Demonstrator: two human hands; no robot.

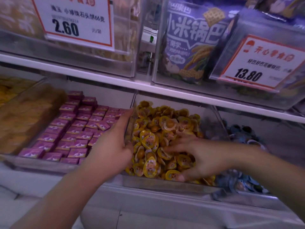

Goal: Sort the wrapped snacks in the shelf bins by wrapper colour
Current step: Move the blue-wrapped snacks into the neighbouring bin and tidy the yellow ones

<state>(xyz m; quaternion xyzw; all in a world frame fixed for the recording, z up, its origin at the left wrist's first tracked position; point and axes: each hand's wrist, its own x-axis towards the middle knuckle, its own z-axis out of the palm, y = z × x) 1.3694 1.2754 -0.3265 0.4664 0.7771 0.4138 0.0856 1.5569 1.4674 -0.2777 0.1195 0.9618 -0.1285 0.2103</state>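
While the left hand [113, 146] lies flat with straight fingers along the clear divider wall [132, 113], the right hand [196, 157] spreads relaxed fingers over the yellow snacks [158, 129] — gripping nothing visibly. Yellow snacks fill the middle bin [165, 183]; purple packets [74, 128] sit in the left bin, blue snacks [237, 180] in the right — price tags [74, 20] above.

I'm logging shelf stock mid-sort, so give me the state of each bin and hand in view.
Pink box bin: holds pink boxes in rows, a few askew.
Yellow snack bin: heaped with loose yellow-wrapped snacks.
Blue snack bin: holds blue-wrapped snacks.
Left hand: fingers straight, along the divider between pink and yellow bins.
Right hand: fingers spread, resting on the yellow pile; grasp unclear.
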